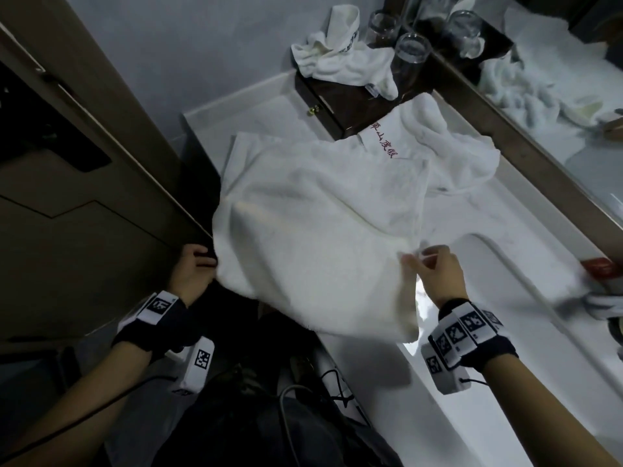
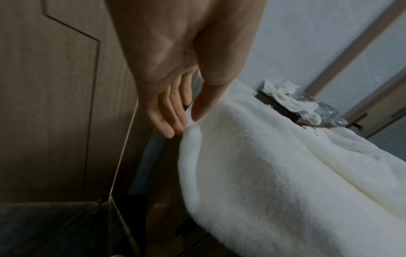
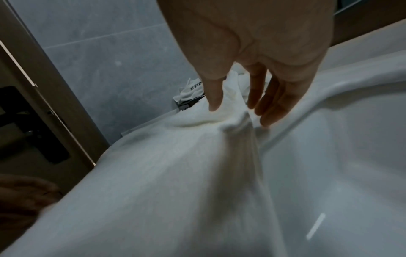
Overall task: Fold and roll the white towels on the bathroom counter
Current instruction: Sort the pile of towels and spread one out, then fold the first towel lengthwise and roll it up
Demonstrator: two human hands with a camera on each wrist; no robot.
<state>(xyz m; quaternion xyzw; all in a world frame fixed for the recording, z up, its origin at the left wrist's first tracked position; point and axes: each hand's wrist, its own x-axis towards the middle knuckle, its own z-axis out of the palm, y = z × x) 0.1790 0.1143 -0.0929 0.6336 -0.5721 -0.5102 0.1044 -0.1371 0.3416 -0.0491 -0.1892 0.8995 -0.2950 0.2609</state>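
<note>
A large white towel [image 1: 317,224] lies spread across the white counter [image 1: 377,375], its near edge lifted off the surface. My left hand [image 1: 194,264] pinches the towel's near left corner [image 2: 193,125] between thumb and fingers. My right hand [image 1: 435,267] pinches the near right corner [image 3: 235,123], where the cloth bunches under the thumb. A second white towel [image 1: 448,146] with red lettering lies crumpled behind the first. A small crumpled white towel [image 1: 344,59] sits on a dark box.
The dark wooden box [image 1: 340,102] and several drinking glasses [image 1: 411,52] stand at the counter's far end by the mirror [image 1: 556,96]. The sink basin [image 3: 340,165] opens to the right. A brown door [image 1: 67,183] stands close on the left.
</note>
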